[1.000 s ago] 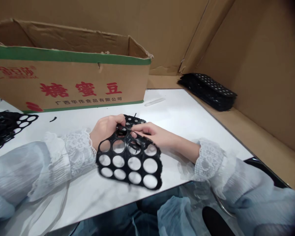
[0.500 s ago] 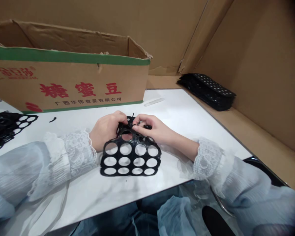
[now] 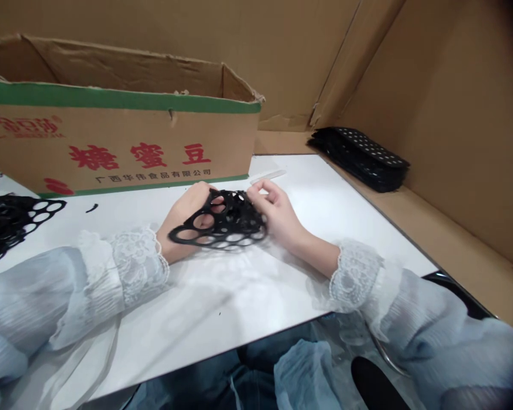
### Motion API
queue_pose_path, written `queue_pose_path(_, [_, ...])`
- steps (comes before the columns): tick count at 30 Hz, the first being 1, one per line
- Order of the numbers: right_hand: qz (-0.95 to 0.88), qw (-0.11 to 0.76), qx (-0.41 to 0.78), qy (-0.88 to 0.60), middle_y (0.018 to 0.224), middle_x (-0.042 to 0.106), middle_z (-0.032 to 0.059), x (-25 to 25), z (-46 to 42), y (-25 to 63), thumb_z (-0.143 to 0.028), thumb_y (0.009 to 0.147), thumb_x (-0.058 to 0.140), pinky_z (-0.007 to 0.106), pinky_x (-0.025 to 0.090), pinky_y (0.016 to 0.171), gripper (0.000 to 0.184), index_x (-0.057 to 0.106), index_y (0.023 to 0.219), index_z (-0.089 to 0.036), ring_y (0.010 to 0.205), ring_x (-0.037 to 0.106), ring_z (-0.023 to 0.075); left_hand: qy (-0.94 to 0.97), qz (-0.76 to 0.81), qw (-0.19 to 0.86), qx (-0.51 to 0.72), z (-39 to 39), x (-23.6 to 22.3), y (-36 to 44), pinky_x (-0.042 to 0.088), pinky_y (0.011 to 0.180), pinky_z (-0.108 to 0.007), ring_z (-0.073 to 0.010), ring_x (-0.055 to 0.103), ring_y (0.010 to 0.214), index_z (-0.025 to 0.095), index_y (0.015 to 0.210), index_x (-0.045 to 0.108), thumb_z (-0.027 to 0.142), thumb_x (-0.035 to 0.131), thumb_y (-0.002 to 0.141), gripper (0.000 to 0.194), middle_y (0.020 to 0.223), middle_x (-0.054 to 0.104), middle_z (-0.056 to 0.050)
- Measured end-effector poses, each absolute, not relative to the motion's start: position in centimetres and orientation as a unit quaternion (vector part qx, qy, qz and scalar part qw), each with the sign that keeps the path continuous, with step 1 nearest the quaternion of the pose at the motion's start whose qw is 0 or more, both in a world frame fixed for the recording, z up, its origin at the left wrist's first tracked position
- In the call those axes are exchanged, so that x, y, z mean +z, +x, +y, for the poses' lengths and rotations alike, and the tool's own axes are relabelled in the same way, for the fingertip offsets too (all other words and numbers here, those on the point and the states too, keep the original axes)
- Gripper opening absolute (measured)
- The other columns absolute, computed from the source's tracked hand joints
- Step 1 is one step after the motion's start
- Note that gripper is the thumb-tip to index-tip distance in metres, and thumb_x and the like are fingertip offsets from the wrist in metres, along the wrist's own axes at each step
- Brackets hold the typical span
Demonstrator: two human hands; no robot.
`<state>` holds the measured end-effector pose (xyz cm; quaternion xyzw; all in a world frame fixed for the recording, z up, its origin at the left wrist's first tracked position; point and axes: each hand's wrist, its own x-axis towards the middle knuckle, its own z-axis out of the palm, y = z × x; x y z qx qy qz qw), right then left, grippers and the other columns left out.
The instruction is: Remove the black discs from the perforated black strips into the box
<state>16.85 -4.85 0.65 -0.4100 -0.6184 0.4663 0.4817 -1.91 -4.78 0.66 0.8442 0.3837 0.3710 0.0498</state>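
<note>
A thin black sheet with rows of round holes point(image 3: 228, 230) hangs folded and partly blurred between my two hands above the white table. My left hand point(image 3: 190, 210) is closed on its left side, with the fingers partly hidden behind the sheet and showing through the holes. At the sheet's upper right, my right hand point(image 3: 277, 210) pinches the edge between thumb and fingers. Whether anything else is in that pinch I cannot make out.
An open cardboard box point(image 3: 154, 136) stands behind my hands. Similar black holed sheets point(image 3: 8, 222) lie piled at the left, near a small black scrap point(image 3: 92, 208). A black dotted stack point(image 3: 361, 159) rests on cardboard at the right. A clear strip point(image 3: 269, 176) lies behind my right hand.
The holed sheet has been lifted and tilted up from the table, its near edge rising toward my hands. My right hand has moved slightly right and away from me.
</note>
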Motion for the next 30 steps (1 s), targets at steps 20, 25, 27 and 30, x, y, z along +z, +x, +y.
queue_pose_path(20, [-0.685, 0.477, 0.403, -0.374, 0.049, 0.040, -0.0081, 2.2, -5.7, 16.4, -0.032, 0.086, 0.037, 0.020, 0.031, 0.049, 0.011, 0.038, 0.092, -0.023, 0.044, 0.037, 0.0067, 0.909, 0.257, -0.004, 0.327, -4.9, 0.2, -2.0, 0.044, 0.066, -0.027, -0.0147, 0.055, 0.070, 0.017, 0.099, 0.046, 0.017, 0.041, 0.076, 0.024, 0.079, 0.057, -0.002])
queue_pose_path(25, [-0.761, 0.388, 0.380, -0.355, 0.059, 0.046, -0.0030, 1.8, -5.4, 16.6, -0.033, 0.086, 0.036, 0.023, 0.037, 0.058, 0.022, 0.051, 0.083, -0.017, 0.056, 0.045, 0.0082, 0.890, 0.296, -0.027, 0.346, -4.9, -0.2, -2.0, 0.044, 0.068, -0.029, -0.0150, 0.056, 0.071, 0.018, 0.093, 0.046, 0.018, 0.038, 0.080, 0.016, 0.079, 0.058, -0.001])
queue_pose_path(27, [-0.779, 0.373, 0.364, -0.348, 0.073, 0.054, 0.0005, 1.7, -5.4, 16.5, -0.034, 0.085, 0.040, 0.024, 0.039, 0.066, 0.022, 0.053, 0.083, -0.016, 0.069, 0.050, 0.0103, 0.883, 0.311, -0.036, 0.349, -4.9, -0.4, -2.0, 0.044, 0.066, -0.028, -0.0145, 0.056, 0.070, 0.018, 0.093, 0.046, 0.020, 0.037, 0.082, 0.015, 0.077, 0.058, -0.001])
queue_pose_path(30, [-0.796, 0.354, 0.356, -0.337, 0.088, 0.059, 0.0032, 1.7, -5.4, 16.6, -0.034, 0.084, 0.041, 0.026, 0.039, 0.077, 0.021, 0.053, 0.087, -0.017, 0.082, 0.052, 0.0124, 0.874, 0.318, -0.045, 0.364, -4.9, -0.7, -2.1, 0.044, 0.062, -0.026, -0.0140, 0.055, 0.069, 0.018, 0.091, 0.045, 0.023, 0.038, 0.083, 0.011, 0.076, 0.057, 0.000])
